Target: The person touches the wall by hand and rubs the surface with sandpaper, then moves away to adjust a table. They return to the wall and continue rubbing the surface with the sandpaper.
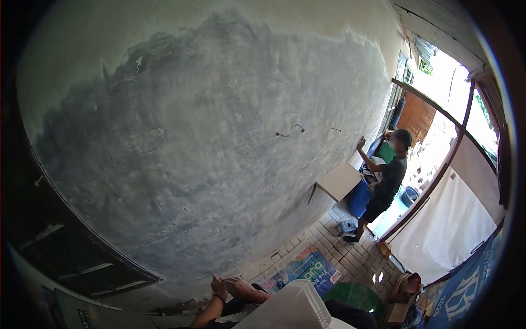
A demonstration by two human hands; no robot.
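Note:
My left hand (pixel 218 286), with a dark band at its wrist, is at the bottom of the view before the grey wall (pixel 219 137). Its fingers look pinched together, and anything between them is too small to name. Right beside it is my right hand (pixel 240 288), partly overlapped, its fingers too unclear to read. A whitish translucent plastic container (pixel 287 308) lies just right of my hands, nearest the camera.
Another person (pixel 392 172) stands at the far right, one hand raised by the wall, near a blue barrel (pixel 360 198) and a wall-mounted shelf (pixel 338 182). A printed banner (pixel 309 268) lies on the paving. Hooks stick out from the wall.

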